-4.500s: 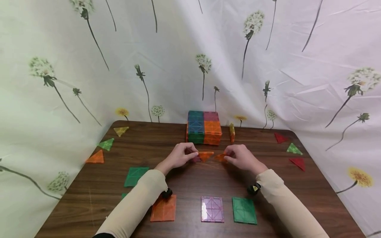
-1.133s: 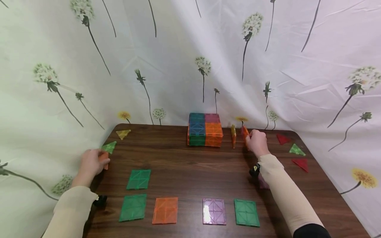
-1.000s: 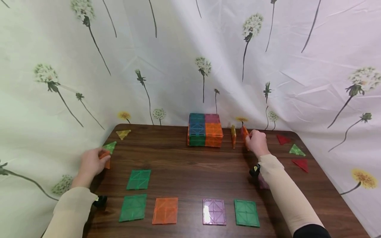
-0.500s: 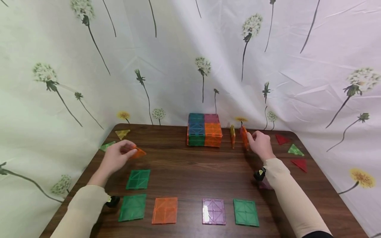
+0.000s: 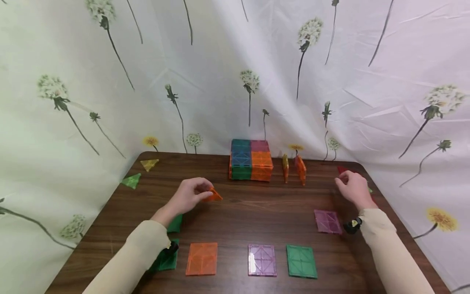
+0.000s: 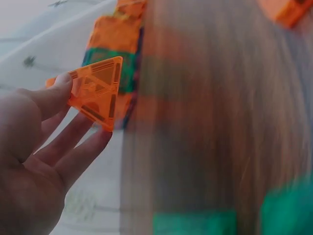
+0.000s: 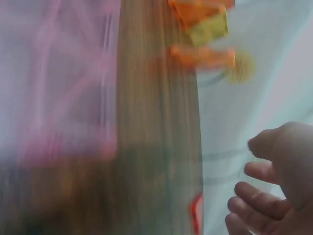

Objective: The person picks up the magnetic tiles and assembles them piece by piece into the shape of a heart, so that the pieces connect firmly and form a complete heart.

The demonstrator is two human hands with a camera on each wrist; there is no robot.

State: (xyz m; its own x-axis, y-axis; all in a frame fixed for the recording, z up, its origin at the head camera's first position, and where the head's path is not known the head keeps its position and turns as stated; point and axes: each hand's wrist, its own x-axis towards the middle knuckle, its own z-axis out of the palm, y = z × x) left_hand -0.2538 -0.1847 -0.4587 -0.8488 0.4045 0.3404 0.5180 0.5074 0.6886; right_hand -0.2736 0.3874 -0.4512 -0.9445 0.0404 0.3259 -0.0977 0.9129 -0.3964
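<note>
My left hand (image 5: 186, 196) pinches an orange triangular magnetic tile (image 5: 214, 194) above the left-middle of the table. In the left wrist view the thumb lies over one corner of that tile, with fingers behind it. At the far right, my right hand (image 5: 354, 188) holds nothing, its fingers loosely bent in the right wrist view. Just beyond its fingertips lies a red triangular tile (image 5: 342, 169), partly covered. A second red triangle and a light green triangle (image 5: 370, 190) are mostly hidden by this hand. An orange tile piece (image 5: 301, 170) stands on edge near the back.
A box of coloured tiles (image 5: 251, 160) stands at the back middle, beside a yellow upright piece (image 5: 285, 168). Orange (image 5: 202, 259), pale purple (image 5: 262, 260), green (image 5: 301, 261) and purple (image 5: 328, 221) squares lie flat. Yellow (image 5: 149, 165) and green (image 5: 131, 181) triangles lie at left.
My left hand has lifted the orange triangle from the left edge and carried it rightward. The right hand has let go of the upright orange piece and moved right towards the red triangles.
</note>
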